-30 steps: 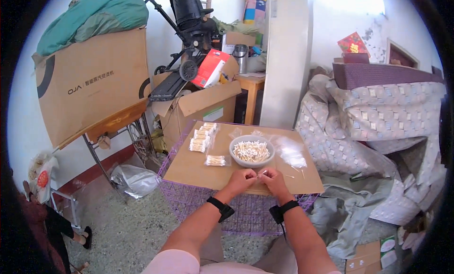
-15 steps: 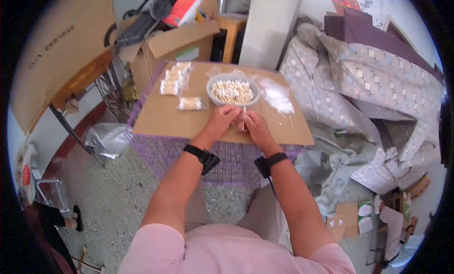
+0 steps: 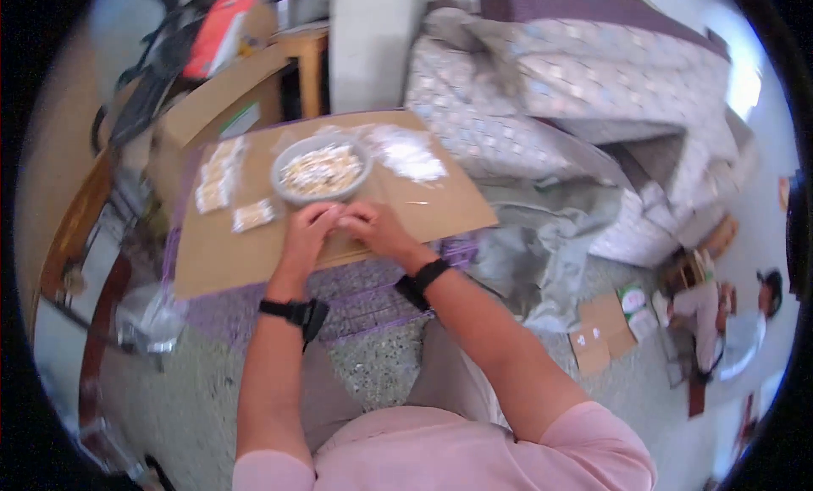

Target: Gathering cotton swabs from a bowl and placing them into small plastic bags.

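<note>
My left hand (image 3: 310,233) and my right hand (image 3: 375,226) meet at the near side of a grey bowl (image 3: 362,179), fingertips pinched together. Whatever sits between the fingers is too small and blurred to make out. Loose cotton swabs (image 3: 322,171) fill the bowl. Left of it, several small packs of cotton swabs (image 3: 220,176) lie in a row, with a single pack (image 3: 253,216) closer to my left hand. A pile of clear plastic bags (image 3: 408,155) rests right of the bowl, and a stray swab (image 3: 416,203) lies just below that pile.
The brown cardboard tabletop (image 3: 449,207) sits on a purple wire cage (image 3: 364,309). Behind it stand an open cardboard box (image 3: 216,101) and a wooden stool (image 3: 306,67). Patterned covers (image 3: 584,76) are heaped at the right. Another person (image 3: 703,321) sits at the far right.
My view has swung to the right, so the table sits further left and is more blurred. Both hands stay together by the bowl; the small whitish thing seen between them earlier is now hidden.
</note>
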The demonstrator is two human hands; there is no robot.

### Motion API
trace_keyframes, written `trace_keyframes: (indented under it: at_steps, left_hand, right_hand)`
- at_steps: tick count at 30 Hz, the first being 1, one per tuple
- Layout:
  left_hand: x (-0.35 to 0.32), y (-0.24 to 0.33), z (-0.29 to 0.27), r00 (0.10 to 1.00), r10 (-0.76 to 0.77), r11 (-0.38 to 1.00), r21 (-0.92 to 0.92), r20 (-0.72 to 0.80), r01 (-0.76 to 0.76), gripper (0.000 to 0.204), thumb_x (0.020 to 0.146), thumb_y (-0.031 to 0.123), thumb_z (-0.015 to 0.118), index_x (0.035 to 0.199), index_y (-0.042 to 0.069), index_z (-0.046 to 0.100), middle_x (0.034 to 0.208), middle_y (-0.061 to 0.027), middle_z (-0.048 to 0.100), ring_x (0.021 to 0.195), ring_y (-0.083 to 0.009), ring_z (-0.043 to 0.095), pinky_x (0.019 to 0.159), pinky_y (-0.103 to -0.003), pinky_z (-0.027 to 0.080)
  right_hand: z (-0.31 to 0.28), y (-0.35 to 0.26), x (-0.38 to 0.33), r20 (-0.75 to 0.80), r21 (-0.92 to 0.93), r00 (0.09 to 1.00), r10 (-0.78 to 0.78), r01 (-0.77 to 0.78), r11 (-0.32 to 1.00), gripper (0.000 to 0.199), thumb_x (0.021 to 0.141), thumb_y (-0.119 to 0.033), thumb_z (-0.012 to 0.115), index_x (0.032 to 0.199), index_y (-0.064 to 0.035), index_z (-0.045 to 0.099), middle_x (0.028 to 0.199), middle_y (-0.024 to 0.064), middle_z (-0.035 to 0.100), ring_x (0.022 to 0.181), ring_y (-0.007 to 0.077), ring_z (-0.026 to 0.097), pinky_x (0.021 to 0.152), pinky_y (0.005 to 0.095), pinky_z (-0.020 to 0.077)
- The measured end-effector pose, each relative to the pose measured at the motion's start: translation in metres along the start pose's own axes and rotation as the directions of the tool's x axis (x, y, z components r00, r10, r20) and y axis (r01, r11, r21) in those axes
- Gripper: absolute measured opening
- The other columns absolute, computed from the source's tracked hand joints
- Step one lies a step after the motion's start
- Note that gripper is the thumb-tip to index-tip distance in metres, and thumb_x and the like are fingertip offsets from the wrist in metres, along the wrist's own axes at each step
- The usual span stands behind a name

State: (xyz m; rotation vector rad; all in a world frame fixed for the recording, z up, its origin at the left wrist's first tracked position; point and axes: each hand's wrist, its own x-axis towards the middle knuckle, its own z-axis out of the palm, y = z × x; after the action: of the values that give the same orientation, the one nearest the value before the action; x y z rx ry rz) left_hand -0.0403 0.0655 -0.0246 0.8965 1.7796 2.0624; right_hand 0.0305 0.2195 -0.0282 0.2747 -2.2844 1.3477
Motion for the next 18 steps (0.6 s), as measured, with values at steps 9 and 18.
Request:
trace_keyframes:
  at_steps: [9, 18]
  left_hand:
    - [0.004, -0.004, 0.004, 0.995, -0.039, 0.994, -0.105, -0.095, 0.029, 0.023, 0.093, 0.016, 0.056, 0.104, -0.003, 0.062, 0.078, 0.0021, 0.054, 0.068, -0.0048, 0.049, 0.06, -0.019, 0.042]
    - [-0.002, -0.006, 0.002, 0.991, -0.029, 0.997, -0.071, -0.128, 0.02, 0.031, 0.098, 0.025, 0.047, 0.11, -0.002, 0.057, 0.08, 0.0014, 0.051, 0.069, -0.0057, 0.045, 0.063, -0.021, 0.039]
  right_hand:
    - [-0.007, 0.012, 0.001, -0.06, -0.009, 0.991, -0.118, 0.117, 0.993, 0.018, 0.083, -0.019, 0.063, 0.09, -0.0023, 0.064, 0.083, 0.0101, 0.065, 0.077, 0.0171, 0.061, 0.071, 0.0315, 0.048]
    - [0.007, 0.012, 0.003, -0.171, -0.077, 0.975, -0.14, 0.129, 0.989, 0.019, 0.074, -0.021, 0.067, 0.078, -0.0037, 0.06, 0.076, 0.012, 0.059, 0.07, 0.0274, 0.058, 0.064, 0.038, 0.0445]
